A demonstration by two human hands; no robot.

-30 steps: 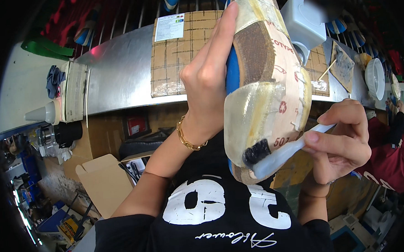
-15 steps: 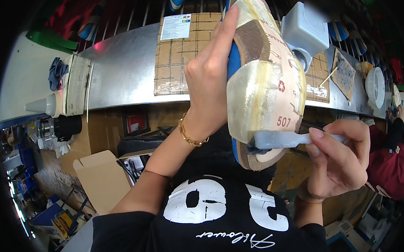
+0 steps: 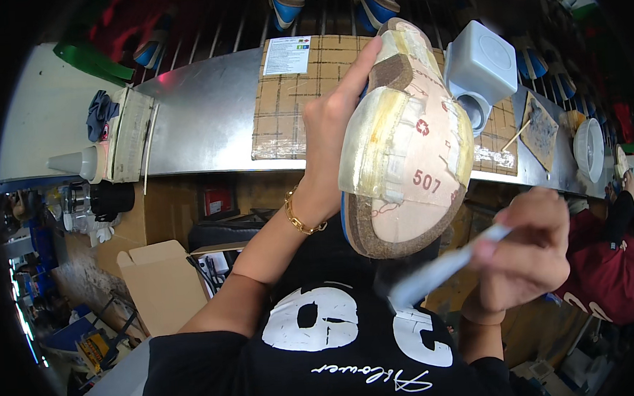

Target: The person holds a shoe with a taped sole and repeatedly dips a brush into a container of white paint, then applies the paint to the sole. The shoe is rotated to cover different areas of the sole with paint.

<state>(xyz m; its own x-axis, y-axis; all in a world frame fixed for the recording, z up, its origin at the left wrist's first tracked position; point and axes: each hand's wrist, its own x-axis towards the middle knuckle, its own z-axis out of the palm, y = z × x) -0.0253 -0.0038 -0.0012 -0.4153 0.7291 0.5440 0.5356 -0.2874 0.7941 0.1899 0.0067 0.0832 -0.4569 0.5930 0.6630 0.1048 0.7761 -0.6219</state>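
My left hand [image 3: 328,129] is wrapped round a half-made shoe [image 3: 401,165], its underside turned up toward me. The underside is cream with a brown rim, and glossy yellowish strips run along both sides. A sliver of blue shows at the shoe's left edge. My fingers on the far side of it are hidden. Below and to the right, my right hand [image 3: 524,255] pinches a brush [image 3: 435,271] by its pale, flat handle. Hand and brush are smeared by motion. The brush stands apart from the shoe, its end in front of my black shirt.
A patterned cardboard box [image 3: 277,121] lies on the metal bench [image 3: 198,118]. On it stands a white plastic container [image 3: 480,64] with a round opening. A stained board [image 3: 539,129] and a white bowl [image 3: 588,148] are further right. Several blue shoes [image 3: 375,8] sit on the rack behind.
The brush has come off the shoe's toe end and swung down toward my shirt. My left hand has shifted the shoe slightly down, showing its whole toe end.
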